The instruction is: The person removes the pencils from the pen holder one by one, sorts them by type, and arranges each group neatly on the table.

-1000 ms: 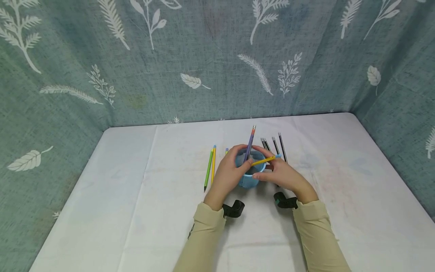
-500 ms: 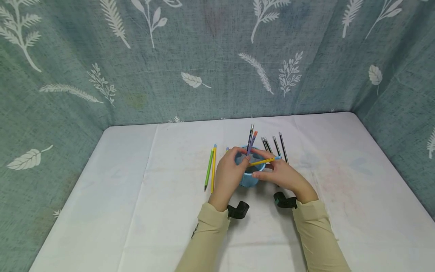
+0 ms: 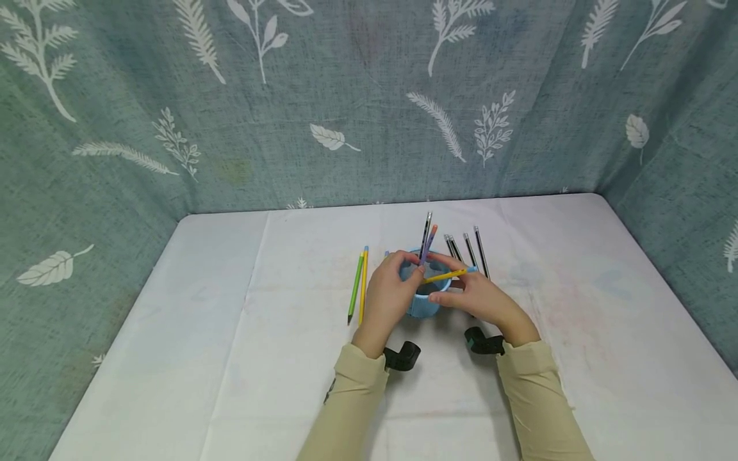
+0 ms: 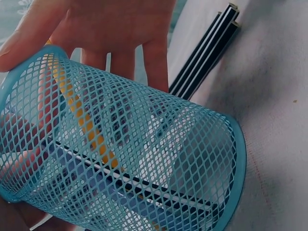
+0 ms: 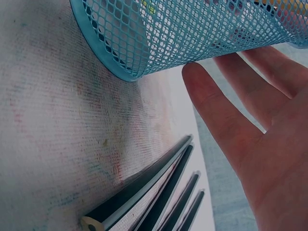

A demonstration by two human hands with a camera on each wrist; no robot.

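Observation:
A light blue mesh pencil cup [image 3: 423, 307] stands between the two hands. My right hand [image 3: 484, 296] grips its right side near the rim, thumb in front and fingers behind. My left hand [image 3: 389, 296] reaches over the left rim and pinches a purple-and-orange pencil [image 3: 430, 238] standing in the cup; its fingertips are partly hidden. Close beside it rises a black patterned pencil [image 3: 425, 227]. A yellow pencil [image 3: 446, 276] with a blue end leans out over the right hand. Through the mesh [image 4: 144, 130] in the left wrist view, the pencils slant inside.
Left of the cup lie a green pencil [image 3: 355, 288] and a yellow pencil [image 3: 363, 282], with another pencil end [image 3: 387, 253] peeking out behind the left hand. Several black pencils [image 3: 482, 253] lie to the right. A patterned curtain [image 3: 369, 128] hangs behind the white-covered table [image 3: 277, 358].
The purple-and-orange pencil has sunk lower into the cup, and the black one now shows separately beside it. The left hand has shifted slightly right; the right hand has kept its place.

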